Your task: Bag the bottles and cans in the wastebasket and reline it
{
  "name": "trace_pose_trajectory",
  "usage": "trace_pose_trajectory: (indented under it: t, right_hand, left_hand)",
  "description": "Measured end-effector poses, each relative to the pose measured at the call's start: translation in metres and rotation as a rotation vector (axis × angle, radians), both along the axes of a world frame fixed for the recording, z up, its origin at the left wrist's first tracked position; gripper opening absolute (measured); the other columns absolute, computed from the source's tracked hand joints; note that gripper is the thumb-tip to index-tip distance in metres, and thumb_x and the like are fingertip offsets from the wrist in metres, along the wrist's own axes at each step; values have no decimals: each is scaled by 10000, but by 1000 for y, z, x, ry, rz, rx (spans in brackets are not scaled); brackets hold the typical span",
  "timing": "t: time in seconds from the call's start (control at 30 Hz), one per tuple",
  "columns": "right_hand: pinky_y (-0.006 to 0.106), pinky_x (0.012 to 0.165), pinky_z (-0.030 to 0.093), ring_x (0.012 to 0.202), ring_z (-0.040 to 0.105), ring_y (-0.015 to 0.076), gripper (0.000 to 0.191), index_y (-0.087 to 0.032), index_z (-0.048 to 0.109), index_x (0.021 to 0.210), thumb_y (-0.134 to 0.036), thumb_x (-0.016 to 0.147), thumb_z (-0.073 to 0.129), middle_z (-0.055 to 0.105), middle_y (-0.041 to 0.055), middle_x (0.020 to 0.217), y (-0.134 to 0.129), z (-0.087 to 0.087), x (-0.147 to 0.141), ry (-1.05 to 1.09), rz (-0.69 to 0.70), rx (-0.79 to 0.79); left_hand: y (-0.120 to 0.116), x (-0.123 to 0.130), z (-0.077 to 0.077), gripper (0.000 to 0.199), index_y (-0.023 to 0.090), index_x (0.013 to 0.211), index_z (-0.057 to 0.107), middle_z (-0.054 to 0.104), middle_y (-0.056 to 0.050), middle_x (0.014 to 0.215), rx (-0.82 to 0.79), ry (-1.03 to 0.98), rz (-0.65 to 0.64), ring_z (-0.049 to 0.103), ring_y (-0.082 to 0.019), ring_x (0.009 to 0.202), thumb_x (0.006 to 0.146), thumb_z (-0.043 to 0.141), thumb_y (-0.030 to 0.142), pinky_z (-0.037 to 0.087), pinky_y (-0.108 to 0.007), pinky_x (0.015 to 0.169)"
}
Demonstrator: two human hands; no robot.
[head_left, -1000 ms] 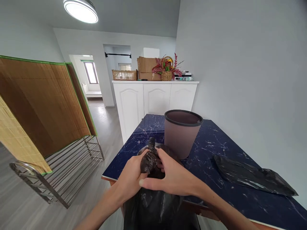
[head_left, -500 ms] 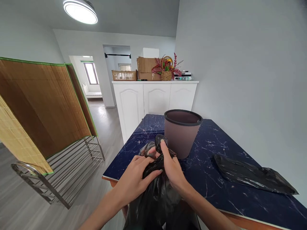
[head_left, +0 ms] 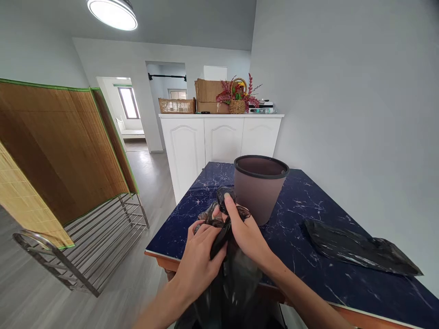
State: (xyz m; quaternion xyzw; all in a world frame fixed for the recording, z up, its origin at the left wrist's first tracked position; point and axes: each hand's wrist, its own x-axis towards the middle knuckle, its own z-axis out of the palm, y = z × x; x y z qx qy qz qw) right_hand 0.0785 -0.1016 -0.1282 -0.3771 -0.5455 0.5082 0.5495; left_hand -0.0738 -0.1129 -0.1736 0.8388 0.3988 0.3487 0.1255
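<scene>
A thin black plastic bag [head_left: 236,274] hangs from both hands over the near edge of the table. My left hand [head_left: 202,251] is closed around its gathered folds. With the thumb on top, my right hand [head_left: 245,228] grips a bunched part of the same bag that sticks up between the hands. Just beyond my right hand stands an upright mauve trash can [head_left: 259,196] with a dark rim. To the right, a folded bundle of black plastic bags [head_left: 356,246] lies flat on the table.
The dark blue marble-patterned table [head_left: 295,246] has a wooden edge. At left stands a metal rack [head_left: 99,242] draped with a bamboo mat [head_left: 61,146]. Behind the table is a white cabinet [head_left: 222,141] carrying cardboard boxes [head_left: 176,105] and a flower basket [head_left: 237,106].
My left hand has turned more upright and its fingers have curled tighter round the bag's folds. The bunched part under my right thumb has shifted slightly left and up.
</scene>
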Motion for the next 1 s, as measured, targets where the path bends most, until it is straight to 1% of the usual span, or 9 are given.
trace_pose_trajectory:
  t: [0.13,0.27,0.37,0.43,0.57,0.7,0.77,0.83,1.0]
  right_hand:
    - [302,722,485,737,576,183,607,-218,655,858,-792,978,498,574,-1,740,5,0,9,-39,31,0]
    - [257,590,367,626,365,124,474,-231,614,936,-704,953,635,403,-58,722,11,-10,20,-14,130,0]
    - [237,531,262,621,266,114,410,-234,615,1016,-637,950,647,333,-59,780,15,-19,25,103,164,-53]
    - [236,508,219,612,237,112,413,-221,615,991,-632,949,626,309,-61,778,16,-24,25,126,147,-82]
    - [241,487,218,576,241,111,469,-223,590,957,-689,984,549,298,-79,721,17,-30,21,17,121,-48]
    - [257,508,269,551,317,119,420,-238,615,988,-616,1058,447,374,-67,706,20,-36,15,-198,73,76]
    - [269,557,320,578,384,136,371,-239,613,913,-509,1082,423,416,-55,685,22,-39,12,-334,35,155]
    - [282,601,360,602,432,155,356,-240,560,779,-385,1071,419,428,-45,647,23,-41,8,-425,7,195]
    - [317,764,488,713,581,188,348,-239,539,685,-188,999,398,576,1,703,18,-36,4,-449,80,239]
  left_hand:
    - [2,-5,-2,289,228,985,670,732,-49,1012,-111,-174,-66,647,-235,1006,1092,404,260,395,-451,1126]
    - [5,-11,2,321,210,964,706,753,-94,1055,-332,-579,19,655,-285,1089,1053,536,468,482,-370,1014]
    - [9,-16,8,370,207,929,698,753,-76,949,-494,-919,47,671,-277,1026,982,652,571,500,-355,995]
    - [12,-20,13,411,205,825,665,726,-57,841,-546,-1022,1,666,-246,928,986,648,583,500,-344,989]
    - [16,-23,20,549,229,620,496,528,6,566,-480,-918,-117,557,-185,678,1055,540,561,479,-333,974]
    - [12,-21,19,536,249,655,390,358,44,583,-409,-733,-120,407,-162,605,1083,460,563,443,-298,718]
    - [9,-21,18,483,241,699,414,384,35,647,-346,-584,-104,364,-156,614,1093,442,519,376,-288,632]
    - [6,-20,19,410,227,758,476,450,15,702,-272,-408,-106,379,-158,638,1109,401,426,355,-289,630]
    - [3,-21,21,257,220,877,516,539,0,780,-194,-139,-175,445,-162,685,1078,356,224,361,-284,663]
